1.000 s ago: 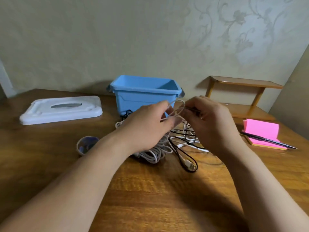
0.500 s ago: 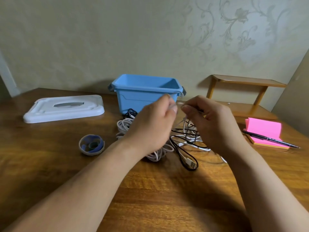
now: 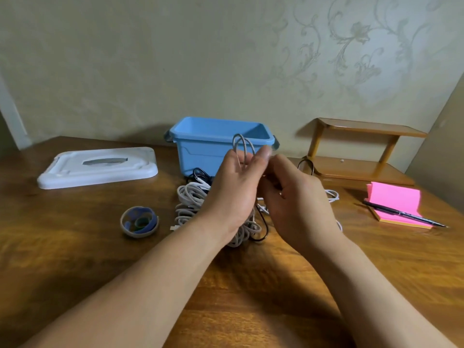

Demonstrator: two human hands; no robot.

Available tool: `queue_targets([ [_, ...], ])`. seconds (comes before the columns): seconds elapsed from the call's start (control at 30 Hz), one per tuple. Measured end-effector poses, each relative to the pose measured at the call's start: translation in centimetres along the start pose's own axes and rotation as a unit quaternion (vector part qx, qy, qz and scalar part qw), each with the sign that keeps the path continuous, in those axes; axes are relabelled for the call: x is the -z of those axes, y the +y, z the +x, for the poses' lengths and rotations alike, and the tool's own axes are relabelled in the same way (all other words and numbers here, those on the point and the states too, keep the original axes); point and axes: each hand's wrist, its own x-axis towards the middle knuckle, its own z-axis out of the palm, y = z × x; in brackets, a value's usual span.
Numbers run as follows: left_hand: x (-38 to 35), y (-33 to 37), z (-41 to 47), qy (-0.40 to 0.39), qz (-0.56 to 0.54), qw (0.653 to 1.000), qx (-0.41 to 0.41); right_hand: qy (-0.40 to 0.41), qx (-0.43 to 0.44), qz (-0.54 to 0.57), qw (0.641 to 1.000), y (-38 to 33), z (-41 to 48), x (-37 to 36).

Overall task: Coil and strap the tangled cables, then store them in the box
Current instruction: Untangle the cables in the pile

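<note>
Wood-grain table (image 3: 75, 259), glossy brown, fills the near field; two bare forearms reach in over it. Left hand (image 3: 236, 194) is raised, back to the camera, fingers curled round a thin pale cable (image 3: 241, 146) – two or three small round loops stand up above the fingertips, in front of the box wall. Right hand (image 3: 298, 204) sits just beside it, touching at the fingertips, fingers curled inward; what they pinch is hidden, cannot tell.

Under and behind both hands lies the tangle: white cable pile (image 3: 190, 199), ribbed rubbery cord in loose overlapping loops, partly covered by the left wrist. Thin black cable (image 3: 263, 227) hangs down between the hands and curves onto the table. Left of the pile, apart from it, a strap roll (image 3: 139, 222) – grey-blue bands curled into a ring.

Farther back, blue plastic box (image 3: 200, 151), rectangular, open top, grey side latches, just behind the pile. White plastic lid (image 3: 100, 167) lies flat well to its left, a grey handle recess in its top. Right side: pink sticky notes (image 3: 394, 202) with a dark pen (image 3: 401, 213) across them, a low two-tier wooden shelf (image 3: 364, 169) behind. Pale wallpaper with floral scrolls at the back.
</note>
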Motion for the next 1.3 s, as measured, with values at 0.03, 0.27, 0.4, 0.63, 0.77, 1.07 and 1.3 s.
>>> queue_targets([
  [0.03,-0.1,0.1,0.0,0.007,-0.014,1.0,0.006,0.0,0.008,-0.002,1.0,-0.1,0.0,0.0],
  [0.27,0.5,0.8,1.0,0.071,-0.14,0.987,-0.037,-0.037,-0.025,-0.018,0.999,0.0,0.1,0.2],
  [0.4,3.7,2.8,2.4,0.117,-0.228,0.966,-0.038,-0.092,-0.05,-0.111,0.988,2.0,0.7,2.1],
  [0.63,3.7,1.4,1.3,-0.018,0.226,0.966,-0.121,-0.148,-0.111,0.001,0.983,2.1,1.0,3.8],
  [0.77,1.7,0.9,0.0,-0.143,0.287,0.941,-0.105,-0.136,-0.099,0.143,0.975,1.7,1.0,4.3],
  [1.07,2.1,0.7,0.4,-0.186,0.254,0.948,-0.053,-0.072,-0.075,0.157,0.982,1.7,0.8,3.6],
  [1.3,1.4,0.3,0.2,-0.113,0.114,0.984,-0.075,-0.069,-0.1,0.1,0.988,1.9,0.9,3.0],
])
